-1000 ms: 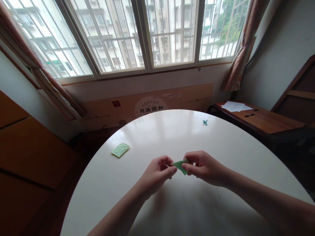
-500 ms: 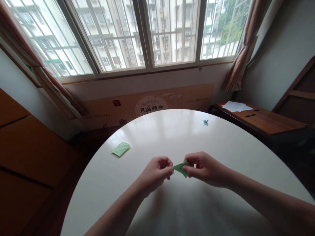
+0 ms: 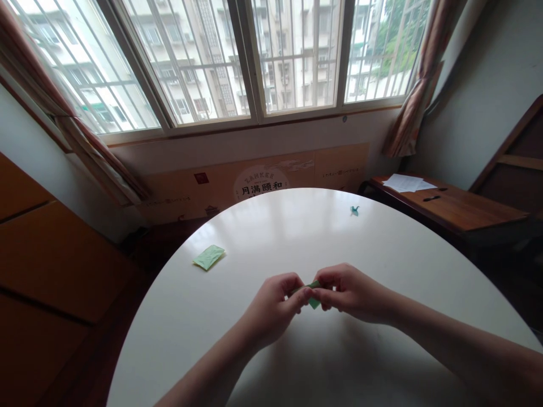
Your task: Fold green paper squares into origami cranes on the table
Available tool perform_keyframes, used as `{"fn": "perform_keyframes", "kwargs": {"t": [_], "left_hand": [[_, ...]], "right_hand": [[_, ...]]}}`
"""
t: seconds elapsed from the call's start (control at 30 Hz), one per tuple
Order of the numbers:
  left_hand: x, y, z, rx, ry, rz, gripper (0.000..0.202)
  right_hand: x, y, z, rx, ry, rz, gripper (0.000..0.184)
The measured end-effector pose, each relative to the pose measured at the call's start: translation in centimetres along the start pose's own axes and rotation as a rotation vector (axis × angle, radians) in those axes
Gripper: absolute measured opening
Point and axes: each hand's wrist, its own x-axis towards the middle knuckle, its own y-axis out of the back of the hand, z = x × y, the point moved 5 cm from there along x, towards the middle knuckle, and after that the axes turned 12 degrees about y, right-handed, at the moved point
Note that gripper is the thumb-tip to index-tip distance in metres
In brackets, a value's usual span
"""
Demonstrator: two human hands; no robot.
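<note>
Both of my hands meet over the middle of the round white table (image 3: 382, 362). My left hand (image 3: 275, 308) and my right hand (image 3: 352, 294) each pinch a small folded piece of green paper (image 3: 314, 301) between fingertips and thumb. Only a sliver of the paper shows between the fingers; the rest is hidden. The hands hover just above the tabletop.
A light green paper packet (image 3: 207, 256) lies flat on the table's left part. A tiny teal folded figure (image 3: 354, 211) stands near the far right edge. A wooden side table (image 3: 462, 212) with white sheets (image 3: 407, 182) and a pen is at the right. Windows lie beyond.
My hands have drawn closer together, and the fingers now cover most of the green paper, which showed as a wider triangle before.
</note>
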Motion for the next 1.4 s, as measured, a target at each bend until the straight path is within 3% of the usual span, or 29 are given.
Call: {"fn": "perform_keyframes", "kwargs": {"t": [0.33, 0.67, 1.1, 1.23, 1.4], "left_hand": [[1.1, 0.6, -1.2, -0.123, 0.032, 0.003, 0.035], [1.6, 1.3, -1.2, -0.23, -0.031, 0.073, 0.035], [1.3, 0.7, -1.2, -0.263, -0.009, 0.026, 0.04], [1.5, 0.6, -1.5, -0.221, -0.014, 0.023, 0.038], [1.4, 1.2, -1.5, -0.306, 0.081, 0.153, 0.038]], "right_hand": [[0.1, 0.8, 1.1, 0.147, -0.083, -0.032, 0.024], [0.1, 2.7, 0.4, -0.046, 0.013, 0.17, 0.021], [0.3, 0.3, 0.9, 0.132, 0.018, 0.131, 0.032], [0.3, 0.4, 1.1, 0.119, 0.076, 0.214, 0.026], [0.1, 1.7, 0.4, -0.028, 0.285, 0.426, 0.01]]}}
